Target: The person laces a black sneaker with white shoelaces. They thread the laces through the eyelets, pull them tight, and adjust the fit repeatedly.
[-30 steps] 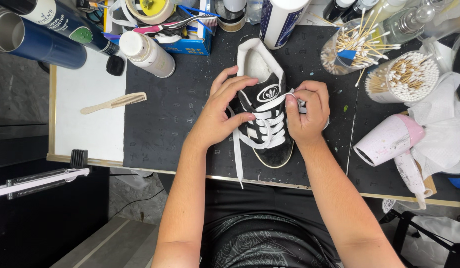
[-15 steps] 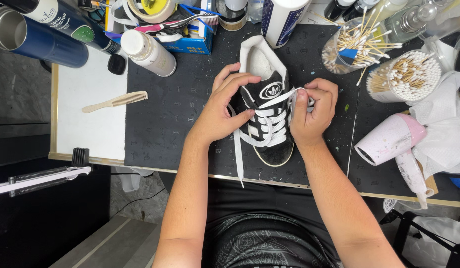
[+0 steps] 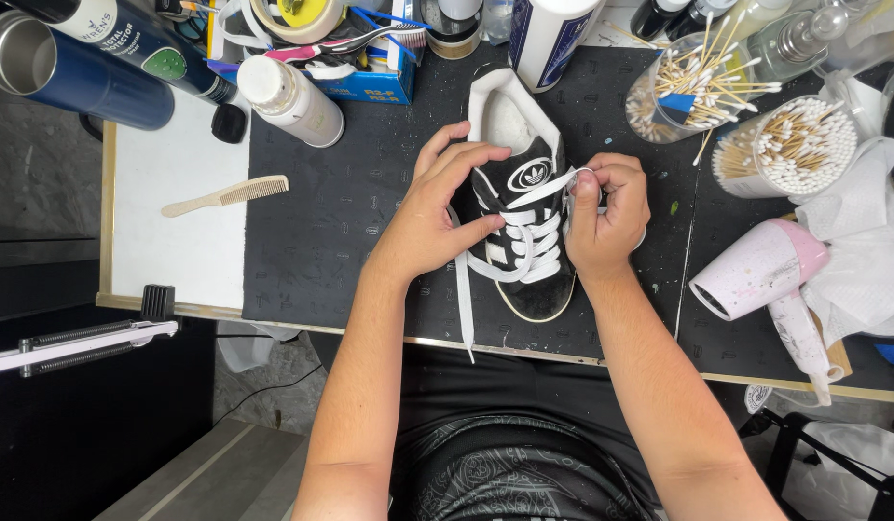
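Observation:
A black sneaker [image 3: 534, 289] with white stripes and a white lining lies on a dark mat [image 3: 321, 232], toe toward me. My left hand [image 3: 437, 212] rests on its left side, fingers spread over the tongue and upper eyelets. My right hand [image 3: 609, 214] pinches one end of the white lace [image 3: 543, 188] at the shoe's right side, pulled across the tongue. The lace's other end [image 3: 463, 299] hangs loose past the table's front edge.
A wooden comb [image 3: 225, 196] lies on a white board at the left. Spray cans [image 3: 90, 68], a white bottle [image 3: 290, 99] and a blue box [image 3: 370, 85] stand at the back. Jars of cotton swabs [image 3: 789, 145] and a pink hair dryer [image 3: 756, 275] sit on the right.
My right hand has drawn the lace end up and outward to the right, tightening it across the tongue. My left hand has stayed on the shoe.

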